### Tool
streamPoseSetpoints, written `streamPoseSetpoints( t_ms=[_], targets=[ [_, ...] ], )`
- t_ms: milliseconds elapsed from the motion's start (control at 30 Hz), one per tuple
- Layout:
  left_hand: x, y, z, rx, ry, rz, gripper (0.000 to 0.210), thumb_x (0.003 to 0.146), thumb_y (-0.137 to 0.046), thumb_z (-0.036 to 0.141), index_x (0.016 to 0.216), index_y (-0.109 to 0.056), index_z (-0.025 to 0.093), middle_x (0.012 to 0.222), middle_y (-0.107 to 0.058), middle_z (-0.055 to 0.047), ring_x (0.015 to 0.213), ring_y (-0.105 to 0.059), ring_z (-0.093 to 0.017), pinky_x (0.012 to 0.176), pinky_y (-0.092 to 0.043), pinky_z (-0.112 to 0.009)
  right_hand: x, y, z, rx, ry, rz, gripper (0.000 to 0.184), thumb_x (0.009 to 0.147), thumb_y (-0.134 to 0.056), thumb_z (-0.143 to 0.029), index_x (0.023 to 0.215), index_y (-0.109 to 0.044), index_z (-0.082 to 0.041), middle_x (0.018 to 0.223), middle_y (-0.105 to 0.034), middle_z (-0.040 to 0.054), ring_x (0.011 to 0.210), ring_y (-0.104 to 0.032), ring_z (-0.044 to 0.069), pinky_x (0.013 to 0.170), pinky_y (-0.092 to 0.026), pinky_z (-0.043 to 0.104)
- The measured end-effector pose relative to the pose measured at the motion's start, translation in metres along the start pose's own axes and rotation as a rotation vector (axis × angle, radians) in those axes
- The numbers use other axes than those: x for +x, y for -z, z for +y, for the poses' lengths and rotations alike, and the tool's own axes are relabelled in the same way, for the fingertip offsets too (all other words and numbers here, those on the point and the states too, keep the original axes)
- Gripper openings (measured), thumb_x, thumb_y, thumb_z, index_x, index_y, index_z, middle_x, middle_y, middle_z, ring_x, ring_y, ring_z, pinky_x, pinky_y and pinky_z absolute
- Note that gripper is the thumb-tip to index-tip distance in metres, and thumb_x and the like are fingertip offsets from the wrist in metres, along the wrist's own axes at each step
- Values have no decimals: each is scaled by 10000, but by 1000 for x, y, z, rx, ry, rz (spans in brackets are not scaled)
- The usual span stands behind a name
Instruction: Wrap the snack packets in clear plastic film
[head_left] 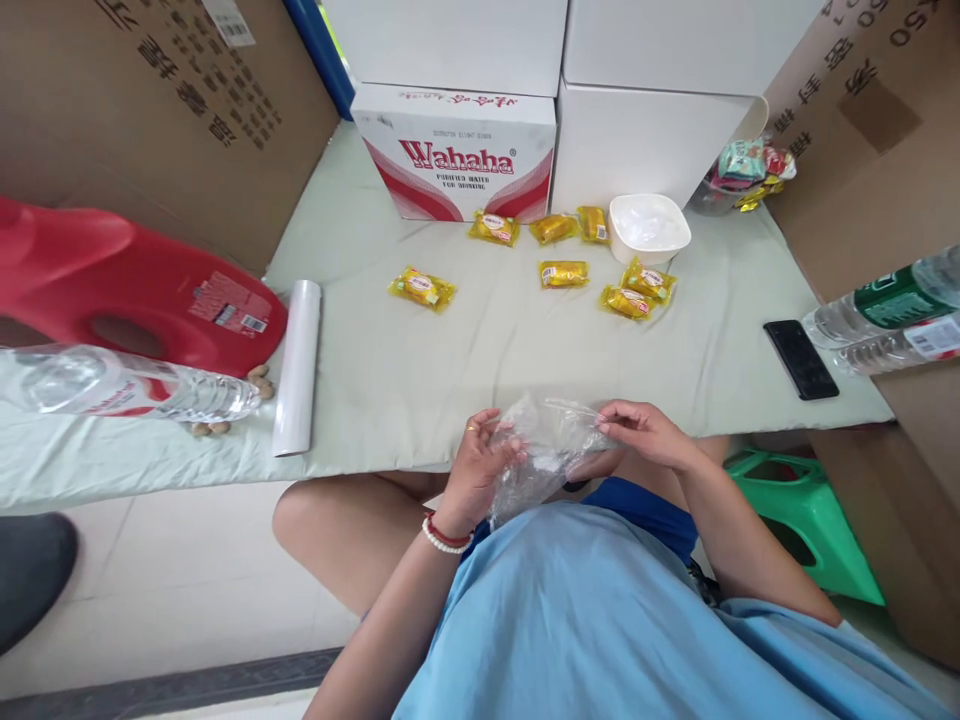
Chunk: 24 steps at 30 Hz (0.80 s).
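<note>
A crumpled clear plastic bag (551,440) hangs between my two hands, over my lap at the table's front edge. My left hand (480,460), wearing a ring and bracelets, has its fingers curled on the bag's left side. On the other side, my right hand (645,430) pinches the bag's upper right corner between thumb and fingers. Beyond my hands, several yellow-wrapped snacks lie scattered on the cloth, among them one single pack (421,288) at the left and a pair (637,290) at the right. A white bowl (649,228) behind them holds clear plastic.
On the left are a red jug (142,270), a water bottle (127,385), several peanuts and a white roll (298,370). A phone (801,358) and bottles (885,300) lie right. White boxes (457,155) stand at the back, cardboard at both sides. A green stool (817,520) stands below right.
</note>
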<state>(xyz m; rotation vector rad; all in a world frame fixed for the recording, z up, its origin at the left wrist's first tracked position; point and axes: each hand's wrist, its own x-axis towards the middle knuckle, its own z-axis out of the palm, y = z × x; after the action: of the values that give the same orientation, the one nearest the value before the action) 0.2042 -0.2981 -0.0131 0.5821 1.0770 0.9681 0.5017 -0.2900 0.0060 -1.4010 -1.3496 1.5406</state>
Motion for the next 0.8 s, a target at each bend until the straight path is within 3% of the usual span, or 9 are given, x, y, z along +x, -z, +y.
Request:
streamPoseSetpoints(
  t_ms=[67, 200, 267, 333, 433, 533, 600, 733, 800],
  targets=[
    [1, -5, -2, 90, -102, -23, 716, 654, -958, 291, 1245, -556, 262, 1203, -615, -37, 894, -672, -160, 891, -565, -349, 1, 5, -10, -37, 21, -30, 401, 833, -818, -592, 1024, -827, -240, 1037, -783, 62, 961, -689, 247, 877, -551, 367],
    [-3, -14, 2, 270, -244, -163, 540, 793, -822, 250, 1287, -605, 264, 1195, -640, -63, 904, -668, -183, 930, -543, -367, 13, 5, -28, -73, 161, 80, 539, 825, -854, -525, 1304, -755, -299, 1311, -745, 58, 1249, -653, 284, 1037, -527, 401],
    [-5, -19, 3, 344, -280, -231, 470, 850, -764, 237, 1298, -624, 273, 1211, -642, -75, 931, -675, -195, 946, -542, -378, 23, -3, -31, -93, 155, 15, 581, 769, -901, -494, 1289, -753, -283, 1177, -774, 43, 1136, -688, 257, 963, -546, 368],
    [-5, -21, 3, 346, -303, -254, 464, 864, -750, 232, 1307, -621, 286, 1281, -616, -87, 991, -674, -206, 943, -553, -376, 36, -14, -28, -84, 76, -81, 449, 744, -905, -509, 1084, -793, -237, 868, -741, 0, 850, -681, 197, 776, -546, 311],
    [-3, -17, 1, 213, -312, -130, 559, 803, -817, 242, 1307, -581, 299, 1379, -556, -85, 1066, -656, -207, 920, -580, -352, 49, -26, -20, 63, 12, -29, 399, 760, -864, -582, 831, -729, -213, 658, -613, -40, 623, -559, 135, 621, -480, 274],
    [-1, -5, 1, 56, -252, 69, 648, 697, -890, 219, 1249, -560, 295, 1361, -554, -52, 1068, -662, -180, 939, -586, -337, 54, -26, -14, 231, 61, 237, 443, 731, -869, -627, 836, -704, -229, 696, -616, -30, 625, -567, 137, 587, -486, 274],
    [0, 3, 4, -46, -139, 125, 644, 649, -905, 221, 1196, -569, 276, 1311, -590, -42, 1066, -684, -184, 905, -594, -330, 54, -25, -10, 269, 75, 359, 467, 703, -879, -645, 826, -696, -233, 687, -595, -31, 599, -561, 133, 522, -459, 256],
    [8, 9, 16, -117, 99, 114, 487, 743, -857, 437, 1076, -584, 211, 1130, -725, -90, 808, -707, -172, 631, -545, -263, 55, -23, -2, 234, 54, 400, 492, 712, -850, -669, 853, -688, -227, 613, -546, -51, 514, -519, 116, 437, -376, 229],
    [20, 9, 22, -35, 135, 114, 502, 735, -874, 460, 1045, -592, 184, 979, -753, -94, 588, -596, -110, 513, -439, -225, 59, -22, 4, 190, 45, 390, 492, 739, -812, -679, 875, -684, -223, 568, -508, -68, 464, -477, 109, 412, -332, 228]
  ],
)
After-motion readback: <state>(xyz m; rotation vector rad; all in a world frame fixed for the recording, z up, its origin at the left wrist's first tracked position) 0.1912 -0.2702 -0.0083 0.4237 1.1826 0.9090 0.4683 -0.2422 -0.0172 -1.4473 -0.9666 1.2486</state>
